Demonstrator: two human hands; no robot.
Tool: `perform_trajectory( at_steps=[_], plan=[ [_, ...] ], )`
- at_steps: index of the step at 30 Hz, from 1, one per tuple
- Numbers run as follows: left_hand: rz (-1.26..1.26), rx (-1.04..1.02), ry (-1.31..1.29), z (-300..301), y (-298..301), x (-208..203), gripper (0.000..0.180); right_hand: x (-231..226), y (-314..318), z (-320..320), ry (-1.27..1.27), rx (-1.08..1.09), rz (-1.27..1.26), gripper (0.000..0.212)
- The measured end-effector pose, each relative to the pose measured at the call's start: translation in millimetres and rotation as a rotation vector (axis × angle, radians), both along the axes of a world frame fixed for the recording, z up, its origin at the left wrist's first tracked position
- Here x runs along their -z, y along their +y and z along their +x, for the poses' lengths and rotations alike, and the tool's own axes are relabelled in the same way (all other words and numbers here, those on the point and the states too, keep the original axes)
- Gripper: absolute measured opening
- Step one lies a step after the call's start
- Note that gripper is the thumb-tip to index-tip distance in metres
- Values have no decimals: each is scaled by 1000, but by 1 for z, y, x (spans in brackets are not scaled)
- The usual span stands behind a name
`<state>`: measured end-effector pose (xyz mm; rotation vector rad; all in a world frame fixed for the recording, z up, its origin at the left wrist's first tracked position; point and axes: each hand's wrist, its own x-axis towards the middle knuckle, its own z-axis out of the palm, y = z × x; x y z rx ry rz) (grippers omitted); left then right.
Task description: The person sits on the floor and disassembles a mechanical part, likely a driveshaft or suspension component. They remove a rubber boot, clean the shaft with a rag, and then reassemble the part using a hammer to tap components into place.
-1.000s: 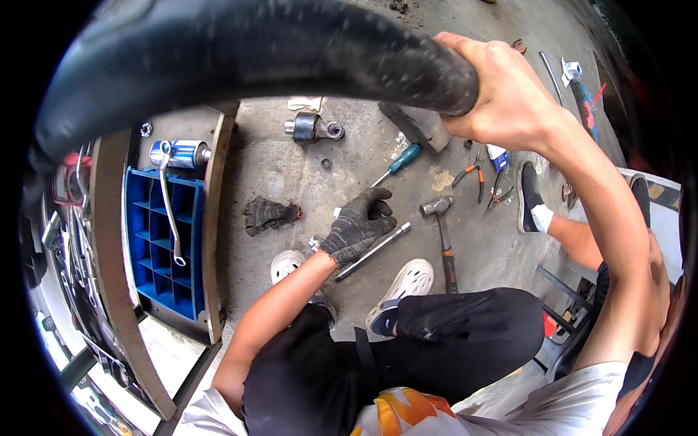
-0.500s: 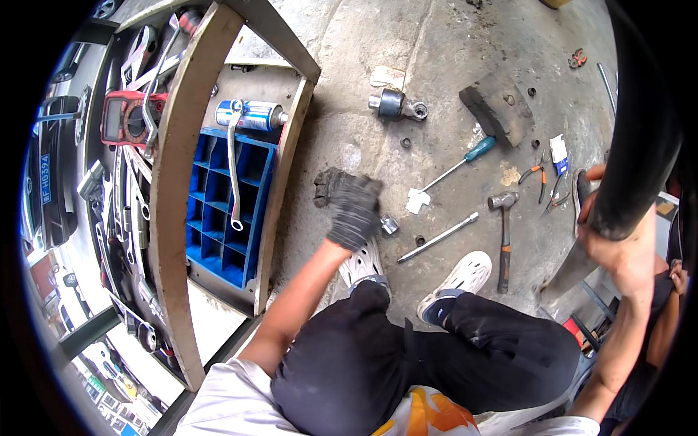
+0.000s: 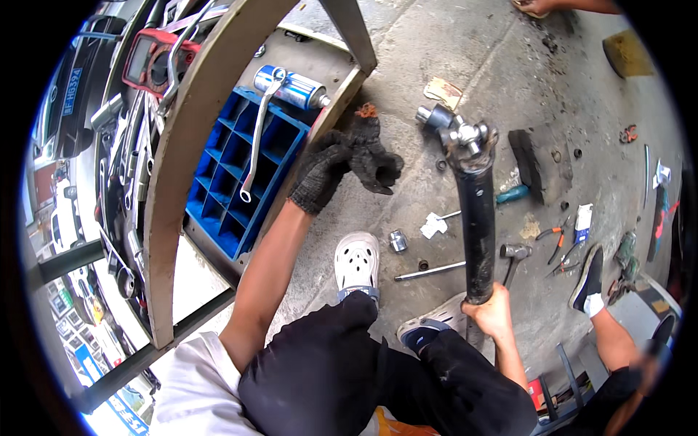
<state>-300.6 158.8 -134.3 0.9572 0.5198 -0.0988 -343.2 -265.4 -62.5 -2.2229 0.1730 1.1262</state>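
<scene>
My left hand (image 3: 320, 174), in a dark knitted work glove, pinches a second dark glove (image 3: 374, 161) with an orange cuff, beside the edge of the workbench. The loose glove hangs off the floor. My bare right hand (image 3: 491, 314) wraps round the near end of a black drive shaft (image 3: 478, 225). At the shaft's far end a dirty yoke holds a shiny universal joint (image 3: 469, 136). A separate joint piece (image 3: 434, 115) lies on the floor behind it, partly hidden by the yoke.
Left, a blue divided tray (image 3: 243, 171) carries a ring spanner (image 3: 256, 145) beside a spray can (image 3: 294, 89). A socket (image 3: 398, 241), extension bar (image 3: 429, 272), hammer (image 3: 515, 252) and pliers (image 3: 556, 243) lie on the floor. Another person's foot (image 3: 587, 278) is at right.
My left hand has picked the loose glove up off the floor. My right hand has swung the drive shaft leftward, from the right edge to in front of me, and its jointed end now shows.
</scene>
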Motion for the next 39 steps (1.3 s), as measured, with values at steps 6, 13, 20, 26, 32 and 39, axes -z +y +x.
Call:
perform_trajectory(
  at_steps=[6,13,20,26,32,39],
  plan=[
    [37,80,-5,28,-27,-30,13,18,22,-17,115,-157,-28,49],
    [-2,350,14,40,-40,-13,29,22,23,-21,137,-276,63,53],
    [-112,174,35,19,-28,4,33,38,16,-23,163,-241,102,54],
    [-165,182,94,38,-42,6,35,39,14,-24,173,-219,87,53],
    [162,700,276,53,-21,-10,47,34,22,-21,169,-233,94,52],
    [437,655,285,46,-35,-42,39,37,13,-25,205,-209,156,53]
  ],
)
